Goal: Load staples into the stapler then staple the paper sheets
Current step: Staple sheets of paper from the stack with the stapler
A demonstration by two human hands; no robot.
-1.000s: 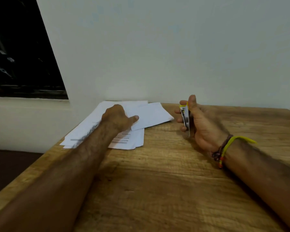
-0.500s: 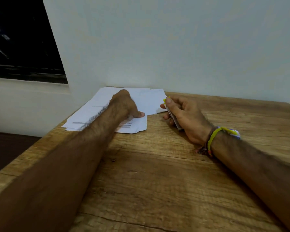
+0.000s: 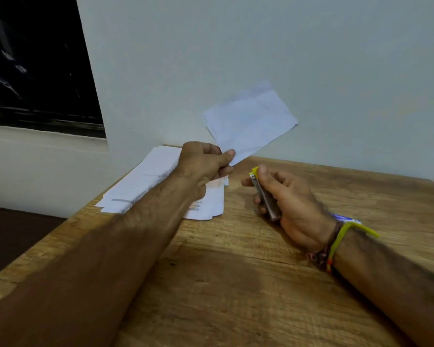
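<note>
Your left hand [image 3: 206,164] pinches a paper sheet [image 3: 249,121] by its corner, lifted off the stack [image 3: 145,179] on the counter [image 3: 236,284] to present an edge. Your right hand [image 3: 286,199] grips the stapler [image 3: 263,194], nose toward the sheet, ready to staple.

I see dim, even indoor light with no glare, and soft shadows lying on the wooden table [image 3: 236,284] under both forearms. The lifted paper sheet [image 3: 248,121] looks smeared, and the dark window [image 3: 35,58] bends and streaks toward the wide-angle edge.
</note>
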